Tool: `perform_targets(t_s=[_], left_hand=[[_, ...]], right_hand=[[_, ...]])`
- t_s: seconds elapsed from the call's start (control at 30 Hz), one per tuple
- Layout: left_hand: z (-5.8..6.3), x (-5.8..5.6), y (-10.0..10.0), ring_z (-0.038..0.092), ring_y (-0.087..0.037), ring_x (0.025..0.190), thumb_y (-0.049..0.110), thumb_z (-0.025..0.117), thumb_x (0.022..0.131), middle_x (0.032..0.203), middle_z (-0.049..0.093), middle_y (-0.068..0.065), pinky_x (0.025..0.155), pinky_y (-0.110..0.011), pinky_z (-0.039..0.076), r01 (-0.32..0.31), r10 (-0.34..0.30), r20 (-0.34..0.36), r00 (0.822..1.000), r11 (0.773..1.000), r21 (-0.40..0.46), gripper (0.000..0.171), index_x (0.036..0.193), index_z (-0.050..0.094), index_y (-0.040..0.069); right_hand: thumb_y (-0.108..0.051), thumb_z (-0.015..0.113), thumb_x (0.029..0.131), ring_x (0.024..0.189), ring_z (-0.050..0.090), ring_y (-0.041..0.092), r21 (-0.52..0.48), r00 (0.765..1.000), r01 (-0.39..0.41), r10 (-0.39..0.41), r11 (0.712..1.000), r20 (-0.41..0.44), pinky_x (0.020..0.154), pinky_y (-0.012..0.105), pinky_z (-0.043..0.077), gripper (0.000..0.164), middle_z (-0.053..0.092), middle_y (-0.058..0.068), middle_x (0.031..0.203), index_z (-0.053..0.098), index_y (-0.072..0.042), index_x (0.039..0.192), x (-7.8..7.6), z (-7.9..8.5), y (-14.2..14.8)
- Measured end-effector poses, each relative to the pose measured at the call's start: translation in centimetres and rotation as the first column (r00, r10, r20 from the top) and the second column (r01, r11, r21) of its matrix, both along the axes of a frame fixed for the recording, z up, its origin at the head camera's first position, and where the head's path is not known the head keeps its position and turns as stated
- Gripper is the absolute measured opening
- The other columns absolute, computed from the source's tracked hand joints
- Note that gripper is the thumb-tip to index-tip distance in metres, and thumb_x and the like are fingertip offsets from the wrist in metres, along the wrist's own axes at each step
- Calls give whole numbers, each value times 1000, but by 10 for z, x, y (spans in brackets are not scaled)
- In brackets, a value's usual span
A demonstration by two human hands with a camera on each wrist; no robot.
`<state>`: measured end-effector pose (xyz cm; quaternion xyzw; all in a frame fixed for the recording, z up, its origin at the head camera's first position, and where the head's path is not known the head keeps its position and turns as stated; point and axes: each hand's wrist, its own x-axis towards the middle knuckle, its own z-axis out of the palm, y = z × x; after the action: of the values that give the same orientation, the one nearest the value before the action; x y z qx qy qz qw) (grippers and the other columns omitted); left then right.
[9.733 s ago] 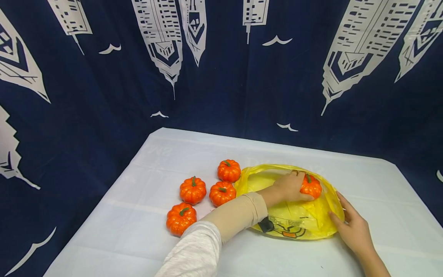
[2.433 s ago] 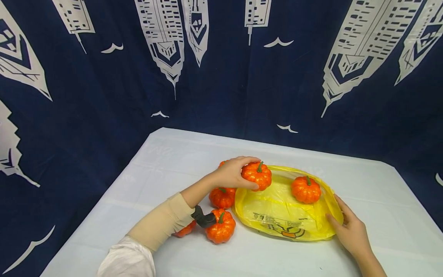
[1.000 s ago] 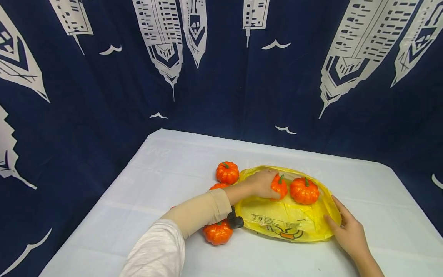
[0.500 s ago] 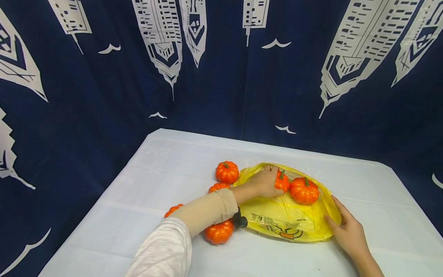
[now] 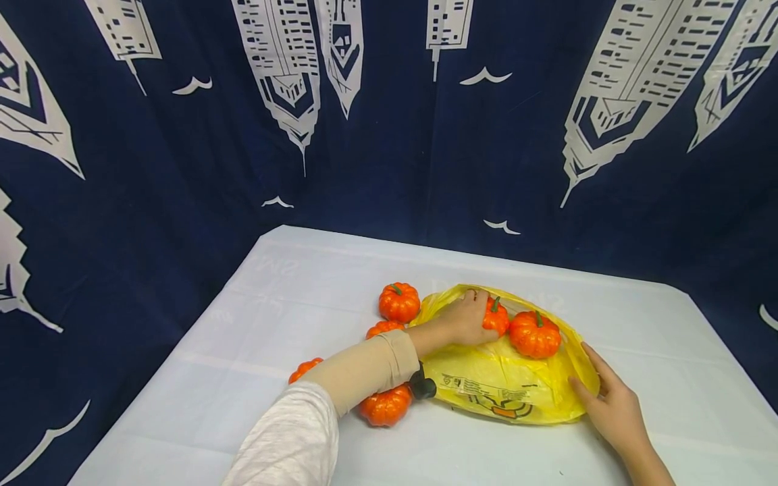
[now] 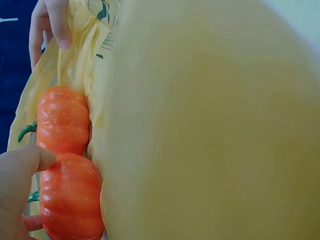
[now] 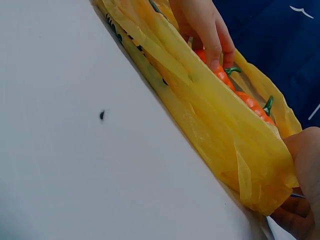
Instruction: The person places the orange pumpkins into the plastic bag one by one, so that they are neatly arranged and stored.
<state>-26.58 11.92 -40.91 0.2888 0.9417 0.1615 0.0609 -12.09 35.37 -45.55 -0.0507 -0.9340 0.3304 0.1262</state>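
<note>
Head view: orange pumpkin (image 5: pixel 497 318) was held inside yellow bag (image 5: pixel 492 371)

Left hand (image 5: pixel 464 320) gripped that pumpkin, which touched a second pumpkin (image 5: pixel 535 337). Right hand (image 5: pixel 616 405) pinched the bag's right rim. Four more pumpkins (image 5: pixel 399 303) lay left, on the white table (image 5: pixel 516 455).

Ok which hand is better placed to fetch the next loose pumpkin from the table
Probably the left hand: the loose pumpkins sit left of the yellow bag, while the right hand holds the bag's opposite edge.
</note>
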Motion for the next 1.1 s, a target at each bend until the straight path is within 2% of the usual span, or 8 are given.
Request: perform_targets(t_s=[0.27, 0.43, 0.67, 0.8, 0.93, 1.1], left_hand=[[5, 9, 0, 54, -17, 107, 47, 68, 86, 133, 46, -8, 84, -24, 48, -50, 50, -10, 999, 999, -19, 72, 142, 37, 12], [16, 18, -4, 53, -17, 110, 47, 69, 86, 129, 49, -6, 85, -25, 48, -73, 74, 45, 996, 997, -14, 71, 141, 39, 14], [43, 27, -17, 56, -17, 108, 45, 67, 87, 130, 51, -5, 86, -27, 49, -23, 22, 120, 993, 1000, 6, 72, 144, 38, 13], [55, 33, -28, 54, -17, 118, 46, 65, 89, 141, 48, -4, 94, -30, 47, 17, -21, 133, 991, 999, 33, 74, 147, 36, 13], [61, 38, -39, 47, -16, 128, 47, 64, 90, 147, 44, -2, 101, -33, 42, 50, -60, 135, 989, 996, 76, 74, 149, 34, 14], [63, 42, -54, 41, -16, 134, 47, 63, 90, 150, 41, -1, 106, -35, 38, 64, -77, 123, 989, 992, 106, 75, 150, 32, 15]], right_hand=[[-21, 57, 99, 121, 38, 61, -5, 1000, 1, -1, 1000, 3, 93, 70, 36, 65, 34, 36, 144, 26, -6, 154, 0, 1, -1], [-22, 56, 100, 122, 38, 61, -3, 1000, 0, 0, 1000, 3, 92, 69, 36, 64, 34, 36, 144, 26, -5, 154, 0, 1, -1], [-20, 56, 99, 120, 39, 61, -6, 1000, -6, 6, 1000, -12, 91, 70, 37, 64, 35, 37, 143, 27, -6, 154, 2, 1, -2], [-19, 57, 99, 120, 40, 61, -6, 1000, -9, 8, 1000, -13, 90, 69, 38, 64, 36, 37, 142, 27, -5, 153, 2, 2, -2], [-22, 56, 99, 120, 39, 61, -9, 1000, -10, 10, 1000, 3, 91, 69, 38, 64, 35, 37, 142, 26, -6, 154, 2, 2, -1], [-22, 56, 99, 120, 39, 61, -9, 1000, -12, 12, 1000, 5, 90, 69, 38, 64, 35, 38, 142, 26, -5, 154, 2, 2, -1]])
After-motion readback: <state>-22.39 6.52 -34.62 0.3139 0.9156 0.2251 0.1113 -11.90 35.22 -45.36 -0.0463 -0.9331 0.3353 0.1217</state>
